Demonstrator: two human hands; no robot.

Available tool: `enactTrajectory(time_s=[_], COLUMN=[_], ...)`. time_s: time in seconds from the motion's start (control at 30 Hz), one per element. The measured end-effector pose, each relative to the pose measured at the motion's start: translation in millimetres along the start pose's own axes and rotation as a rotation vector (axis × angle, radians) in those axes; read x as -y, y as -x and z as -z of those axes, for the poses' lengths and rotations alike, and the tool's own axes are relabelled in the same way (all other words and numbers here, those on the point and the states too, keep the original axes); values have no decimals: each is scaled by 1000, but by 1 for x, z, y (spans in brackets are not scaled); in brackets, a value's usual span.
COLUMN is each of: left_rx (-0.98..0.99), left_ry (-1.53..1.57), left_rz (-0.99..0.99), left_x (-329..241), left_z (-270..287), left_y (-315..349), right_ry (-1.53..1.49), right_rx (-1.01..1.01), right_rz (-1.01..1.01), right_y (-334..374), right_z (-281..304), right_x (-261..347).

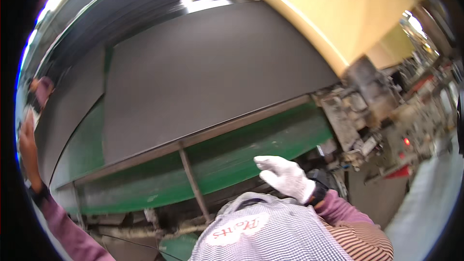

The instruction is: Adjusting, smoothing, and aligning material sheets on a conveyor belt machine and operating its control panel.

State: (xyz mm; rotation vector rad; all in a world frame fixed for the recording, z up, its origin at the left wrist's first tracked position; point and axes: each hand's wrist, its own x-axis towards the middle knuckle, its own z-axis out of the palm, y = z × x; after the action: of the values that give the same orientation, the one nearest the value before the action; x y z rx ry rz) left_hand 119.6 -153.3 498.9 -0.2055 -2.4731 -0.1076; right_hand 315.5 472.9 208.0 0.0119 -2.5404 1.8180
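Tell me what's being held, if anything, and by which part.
The gloved right hand holds nothing visible; the left hand is too blurred to tell.

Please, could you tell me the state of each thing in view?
Right hand: gloved, open, empty
Left hand: stretched out, grip unclear
Large dark sheet: lying flat
Left dark sheet: lying flat
Yellow sheet: curved
Green table: partly covered
Red light: lit
Apron: worn
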Motion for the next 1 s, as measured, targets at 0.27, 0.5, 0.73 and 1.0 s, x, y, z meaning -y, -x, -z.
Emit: enactTrajectory(time_s=[0.27, 0.5, 0.73, 1.0], left_rx=[217, 554, 687, 246], left_ry=[153, 84, 219, 24], left_rz=[-478, 225, 121, 101], left_x=[-190, -200, -287, -91], left_z=[-350, -434, -422, -430], left_y=[173, 226, 186, 176], right_ry=[-204, -187, 140, 701], right_rx=[-12, 74, 61, 31], right_rz=[-411, -437, 218, 305], right_y=[-49, -100, -193, -262], right_z=[27, -2, -49, -93], right_x=[-1, -1, -51, -94])
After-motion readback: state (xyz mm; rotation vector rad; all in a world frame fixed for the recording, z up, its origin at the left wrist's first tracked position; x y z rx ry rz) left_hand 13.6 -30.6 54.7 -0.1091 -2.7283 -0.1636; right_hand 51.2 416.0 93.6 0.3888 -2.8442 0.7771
